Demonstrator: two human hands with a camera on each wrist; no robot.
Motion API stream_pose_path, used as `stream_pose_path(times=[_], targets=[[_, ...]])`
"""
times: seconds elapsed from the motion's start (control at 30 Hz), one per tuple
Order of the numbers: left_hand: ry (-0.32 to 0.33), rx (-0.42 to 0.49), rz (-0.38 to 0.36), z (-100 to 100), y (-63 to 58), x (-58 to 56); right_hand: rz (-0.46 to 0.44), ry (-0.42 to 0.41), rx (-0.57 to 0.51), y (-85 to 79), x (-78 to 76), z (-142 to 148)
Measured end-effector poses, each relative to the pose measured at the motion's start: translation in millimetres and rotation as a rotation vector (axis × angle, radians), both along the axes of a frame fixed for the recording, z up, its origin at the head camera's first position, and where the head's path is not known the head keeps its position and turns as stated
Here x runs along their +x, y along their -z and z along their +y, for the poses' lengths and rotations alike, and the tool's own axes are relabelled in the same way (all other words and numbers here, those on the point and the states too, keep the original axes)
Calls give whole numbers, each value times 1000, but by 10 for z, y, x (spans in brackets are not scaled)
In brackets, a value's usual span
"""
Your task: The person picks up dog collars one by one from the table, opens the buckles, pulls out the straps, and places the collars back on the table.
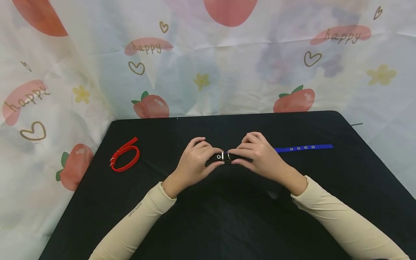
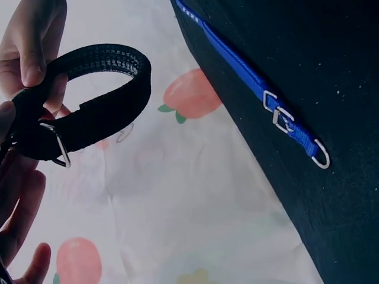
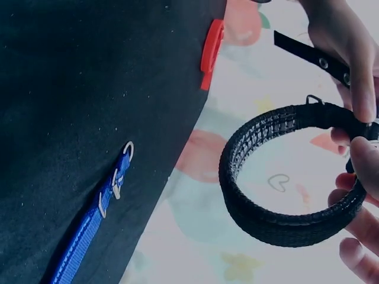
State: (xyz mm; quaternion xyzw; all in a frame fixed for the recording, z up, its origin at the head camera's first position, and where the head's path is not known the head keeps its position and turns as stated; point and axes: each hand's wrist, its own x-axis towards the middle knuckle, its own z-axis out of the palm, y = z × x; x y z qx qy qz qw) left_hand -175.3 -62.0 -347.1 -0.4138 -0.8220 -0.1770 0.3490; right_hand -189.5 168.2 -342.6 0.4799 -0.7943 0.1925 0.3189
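Both hands pinch a black collar between thumb and fingers, close together above the middle of the table. My left hand holds the strap end with an eyelet; my right hand grips the other side of the metal fittings. The wrist views show the collar bent into a loop with a padded, textured lining. A metal ring hangs at its side. In the right wrist view the strap's free tip, with eyelets, sticks out past the fingers. Fingers partly hide the buckle.
Behind my right hand a blue collar lies stretched out on the black table, its buckle end seen in the wrist views. A red collar, looped, rests at the left. A patterned cloth hangs behind the table.
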Motion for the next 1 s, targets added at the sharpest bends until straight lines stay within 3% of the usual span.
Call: stream_pose_path(times=[0.1,0.2,0.3,0.4,0.63,0.83,1.0], targets=[[-7,-3,-9,-1,17,2,-18,-1,16,11,-11,19],[-19,11,-21,-6,10,9,-97,-11,3,23,-20,64],[-27,27,-31,-24,-10,12,-200,-46,-65,35,-24,117],[-13,20,-46,-41,-32,6,-242,-99,-137,35,-27,134],[18,-21,-50,-57,-46,-22,-171,-130,-158,3,-8,45],[21,-34,-35,-82,-58,-19,-95,-85,-81,-10,28,-6],[-12,-103,-19,-94,-89,-30,-14,-19,-17,-31,36,-6]])
